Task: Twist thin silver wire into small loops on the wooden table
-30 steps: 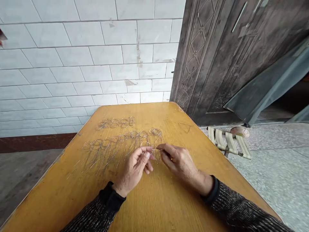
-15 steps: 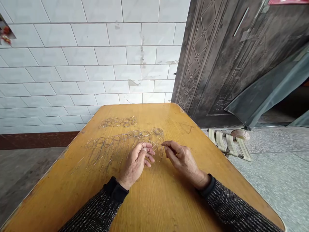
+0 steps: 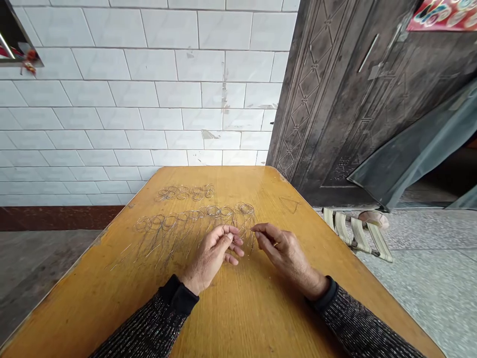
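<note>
Left of the hands, a row of thin silvery wire loops with long tails [image 3: 179,226] lies fanned on the glossy yellow wooden table [image 3: 242,308], and a shorter row of small wire rings [image 3: 184,193] sits beyond it. The person's left hand [image 3: 214,256] pinches one fine wire piece [image 3: 238,232] between thumb and forefinger, other fingers loosely curled. The right hand [image 3: 285,251] pinches its other end (barely visible, it's that thin). Springy wire like that could easily slip free, or snag the tails lying just beside it and tangle the row.
</note>
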A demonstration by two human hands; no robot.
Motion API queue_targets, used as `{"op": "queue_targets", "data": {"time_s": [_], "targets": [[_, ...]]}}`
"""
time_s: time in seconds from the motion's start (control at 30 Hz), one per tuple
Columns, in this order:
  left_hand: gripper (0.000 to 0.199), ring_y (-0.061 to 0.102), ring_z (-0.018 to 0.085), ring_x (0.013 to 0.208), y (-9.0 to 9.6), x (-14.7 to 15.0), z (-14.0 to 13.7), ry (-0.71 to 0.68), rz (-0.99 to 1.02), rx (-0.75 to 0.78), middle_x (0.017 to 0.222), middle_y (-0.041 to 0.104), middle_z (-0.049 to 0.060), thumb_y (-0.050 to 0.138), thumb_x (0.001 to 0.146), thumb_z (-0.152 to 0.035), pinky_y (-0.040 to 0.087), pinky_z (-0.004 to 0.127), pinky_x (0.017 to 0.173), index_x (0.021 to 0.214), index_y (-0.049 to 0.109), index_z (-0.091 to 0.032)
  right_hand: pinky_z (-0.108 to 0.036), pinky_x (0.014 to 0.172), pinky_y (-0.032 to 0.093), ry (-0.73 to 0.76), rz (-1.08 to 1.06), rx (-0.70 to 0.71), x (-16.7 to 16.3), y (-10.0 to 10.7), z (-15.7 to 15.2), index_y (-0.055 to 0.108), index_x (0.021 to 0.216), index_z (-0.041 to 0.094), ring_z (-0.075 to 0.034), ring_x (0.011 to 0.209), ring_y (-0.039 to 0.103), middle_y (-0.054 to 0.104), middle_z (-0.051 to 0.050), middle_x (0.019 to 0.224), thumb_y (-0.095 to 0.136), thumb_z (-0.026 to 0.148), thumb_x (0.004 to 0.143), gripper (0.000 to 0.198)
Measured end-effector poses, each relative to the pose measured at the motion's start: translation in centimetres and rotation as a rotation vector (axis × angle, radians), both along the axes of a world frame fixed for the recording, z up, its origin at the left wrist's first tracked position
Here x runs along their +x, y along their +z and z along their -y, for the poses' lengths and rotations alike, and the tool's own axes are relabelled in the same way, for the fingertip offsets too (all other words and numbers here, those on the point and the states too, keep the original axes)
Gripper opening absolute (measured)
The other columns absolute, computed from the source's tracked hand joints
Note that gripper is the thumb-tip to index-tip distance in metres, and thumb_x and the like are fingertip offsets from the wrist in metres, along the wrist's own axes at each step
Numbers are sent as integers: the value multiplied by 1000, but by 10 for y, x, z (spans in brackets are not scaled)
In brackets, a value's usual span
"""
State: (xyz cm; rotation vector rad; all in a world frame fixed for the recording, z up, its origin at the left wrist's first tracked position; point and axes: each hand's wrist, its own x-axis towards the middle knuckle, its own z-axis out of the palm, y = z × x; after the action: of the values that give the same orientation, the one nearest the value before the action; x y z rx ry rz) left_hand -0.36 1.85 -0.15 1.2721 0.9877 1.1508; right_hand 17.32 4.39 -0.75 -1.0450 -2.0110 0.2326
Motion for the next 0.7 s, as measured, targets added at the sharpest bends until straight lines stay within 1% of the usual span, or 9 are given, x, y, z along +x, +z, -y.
{"op": "queue_targets", "data": {"time_s": [0.13, 0.23, 0.37, 0.43, 0.53, 0.7], "targets": [[29, 57, 14, 77, 3, -2, -1, 40, -17, 90, 89, 57, 6, 52, 80, -39, 47, 23, 57, 99, 51, -16, -21, 56, 46, 74, 9, 64, 0, 0, 0, 63, 90, 16, -12, 60, 63, 69, -5, 74, 43, 20, 86, 21], [30, 56, 13, 72, 1, -3, -2, 21, -77, 121, 84, 59, 5, 53, 80, -41, 45, 23, 56, 97, 53, -16, -22, 62, 47, 86, 31, 118, 1, -2, -1, 64, 92, 17, -13, 68, 65, 70, -6, 82, 42, 20, 88, 22], [29, 54, 11, 62, -3, -3, -2, -15, -114, 107, 77, 59, 3, 52, 81, -41, 42, 21, 51, 94, 55, -15, -21, 58, 44, 80, 113, 165, 3, -4, -1, 65, 93, 18, -12, 62, 61, 67, -6, 74, 40, 24, 91, 26], [30, 54, 10, 61, -3, -2, -1, -41, -130, 112, 75, 58, 3, 51, 81, -42, 42, 21, 50, 93, 56, -16, -20, 55, 41, 67, 170, 189, 4, -4, -1, 65, 92, 19, -11, 59, 58, 64, -4, 68, 38, 26, 92, 28], [29, 54, 11, 61, -2, -2, 0, -40, -139, 94, 76, 58, 3, 50, 81, -41, 42, 21, 50, 94, 56, -16, -20, 51, 35, 47, 244, 237, 4, -2, 0, 66, 91, 19, -11, 54, 53, 59, -3, 61, 36, 27, 93, 32], [24, 52, 10, 58, -1, -2, -1, -77, -94, 14, 69, 57, 2, 51, 80, -35, 38, 20, 49, 82, 60, -13, -20, 49, 32, 68, 336, 307, 5, 1, 3, 66, 93, 19, -11, 55, 53, 59, -3, 63, 33, 25, 94, 34]]}}
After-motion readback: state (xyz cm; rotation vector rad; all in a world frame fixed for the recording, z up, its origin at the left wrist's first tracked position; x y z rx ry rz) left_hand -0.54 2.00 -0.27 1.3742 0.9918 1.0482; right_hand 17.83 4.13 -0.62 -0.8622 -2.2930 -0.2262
